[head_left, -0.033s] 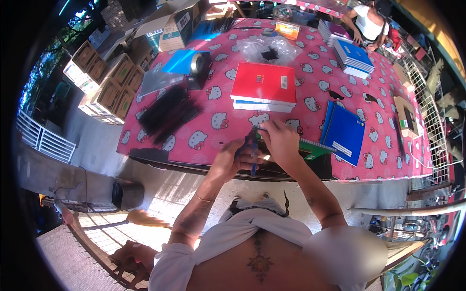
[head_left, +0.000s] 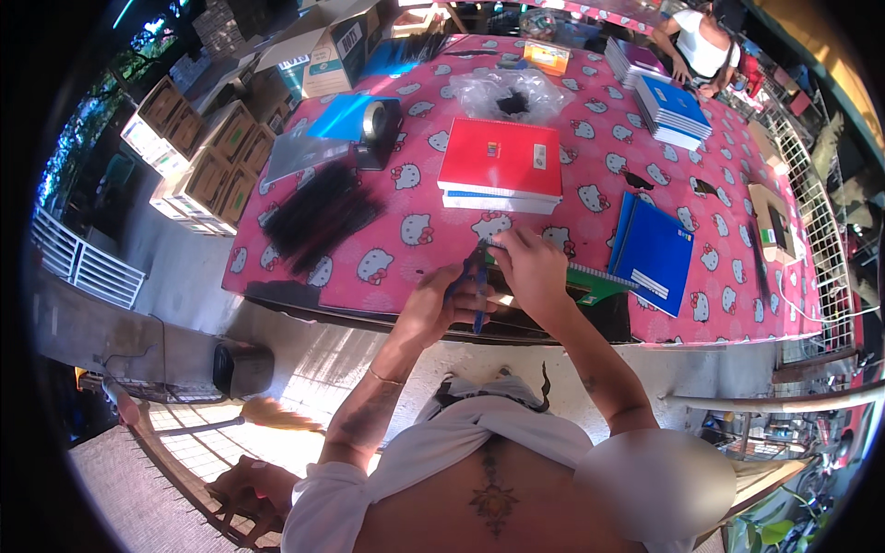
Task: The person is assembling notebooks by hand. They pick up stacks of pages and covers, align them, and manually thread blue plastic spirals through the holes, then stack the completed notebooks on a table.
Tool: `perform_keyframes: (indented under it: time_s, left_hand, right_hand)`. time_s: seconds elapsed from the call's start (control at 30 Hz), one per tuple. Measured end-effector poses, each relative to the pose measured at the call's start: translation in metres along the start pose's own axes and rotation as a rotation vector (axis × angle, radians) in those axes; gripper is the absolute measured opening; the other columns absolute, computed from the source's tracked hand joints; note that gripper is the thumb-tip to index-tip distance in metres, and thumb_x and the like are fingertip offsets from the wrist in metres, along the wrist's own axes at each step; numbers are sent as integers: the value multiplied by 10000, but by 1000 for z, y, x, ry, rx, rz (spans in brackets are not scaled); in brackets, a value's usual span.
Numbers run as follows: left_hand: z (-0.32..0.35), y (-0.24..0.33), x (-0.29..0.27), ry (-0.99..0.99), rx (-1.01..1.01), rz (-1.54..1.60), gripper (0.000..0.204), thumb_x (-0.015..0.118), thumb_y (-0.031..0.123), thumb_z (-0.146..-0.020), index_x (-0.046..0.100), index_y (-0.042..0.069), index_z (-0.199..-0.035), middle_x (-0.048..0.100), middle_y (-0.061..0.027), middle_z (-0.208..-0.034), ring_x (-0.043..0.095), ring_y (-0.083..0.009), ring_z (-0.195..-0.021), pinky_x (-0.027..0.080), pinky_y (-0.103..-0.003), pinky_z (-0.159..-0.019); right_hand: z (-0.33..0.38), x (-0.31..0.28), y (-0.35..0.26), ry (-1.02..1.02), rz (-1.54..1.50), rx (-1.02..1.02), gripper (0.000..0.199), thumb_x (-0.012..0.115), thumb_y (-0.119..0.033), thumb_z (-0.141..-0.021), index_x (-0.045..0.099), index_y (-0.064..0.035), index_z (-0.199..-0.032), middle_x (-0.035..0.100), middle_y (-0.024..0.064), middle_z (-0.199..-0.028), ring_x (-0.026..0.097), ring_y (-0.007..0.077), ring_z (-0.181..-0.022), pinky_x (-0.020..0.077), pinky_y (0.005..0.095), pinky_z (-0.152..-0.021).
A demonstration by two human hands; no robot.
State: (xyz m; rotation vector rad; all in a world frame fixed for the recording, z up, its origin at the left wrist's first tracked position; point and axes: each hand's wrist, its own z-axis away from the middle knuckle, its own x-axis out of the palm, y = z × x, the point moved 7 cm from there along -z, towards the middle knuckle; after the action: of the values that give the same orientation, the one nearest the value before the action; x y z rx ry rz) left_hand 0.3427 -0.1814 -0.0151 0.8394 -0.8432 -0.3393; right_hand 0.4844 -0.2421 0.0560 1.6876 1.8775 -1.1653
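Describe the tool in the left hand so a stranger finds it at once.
Start at the large pink-covered table and go to its near edge. There the left hand holds a blue-handled tool beside the right hand. Its slim shape and dark upper end set it apart from the flat blue notebooks farther right.

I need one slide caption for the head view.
Left hand holding a blue tool, right hand at a green notebook.

left fingers [head_left: 466, 301] curled | right fingers [head_left: 505, 243] bent | 2 forearms [head_left: 369, 407] angled inward
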Motion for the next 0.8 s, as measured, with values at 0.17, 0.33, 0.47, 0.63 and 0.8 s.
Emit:
perform_keyframes:
  time_s: [0.17, 0.33, 0.47, 0.63, 0.8]
  left_hand:
    - [14, 46, 40, 200, 603, -1412, 387, 514, 211, -1011, 574, -72, -1269, 681, -165, -1006, 677, -287, -835, 567, -392, -783]
    - [-5, 28, -93, 323, 671, -1588, 324, 683, 127, -869, 684, 61, -1187, 644, -133, -1025, 655, -290, -859, 537, -388, -758]
    - [-31, 18, -139, 521, 867, -1873, 342, 721, 177, -813, 657, 66, -1129, 618, -157, -1159, 589, -364, -1077, 469, -479, -918]
    - [-137, 75, 9, 120, 1151, -1683, 387, 708, 203, -837, 639, 67, -1193, 608, -155, -1200, 573, -375, -1115, 472, -492, -962]
    - [-203, 61, 12, -15, 1111, -1817, 299, 680, 143, -891, 682, 79, -1183, 660, -150, -1231, 622, -323, -1161, 536, -396, -946]
  right_hand:
    - [9, -16, 21, 50, -8, -4, 190, 743, -178, -806, 653, -143, -970, 633, 61, -833, 648, 307, -689, 510, 405, -599]
    - [28, -78, 72, -262, -49, 87, 278, 721, -185, -830, 641, -110, -1086, 661, 96, -895, 668, 315, -788, 535, 422, -683]
    - [9, -231, 136, 211, -223, 251, 236, 570, -4, -805, 643, -10, -1029, 648, 164, -823, 642, 327, -708, 501, 379, -669]
    - [-30, -294, 161, 213, 238, 227, 187, 512, -47, -795, 624, 5, -936, 587, 171, -708, 593, 286, -618, 464, 375, -607]
    - [2, -289, 325, 360, -201, 626, 182, 553, -138, -867, 628, -7, -969, 571, 37, -753, 525, 151, -674, 431, 322, -629]
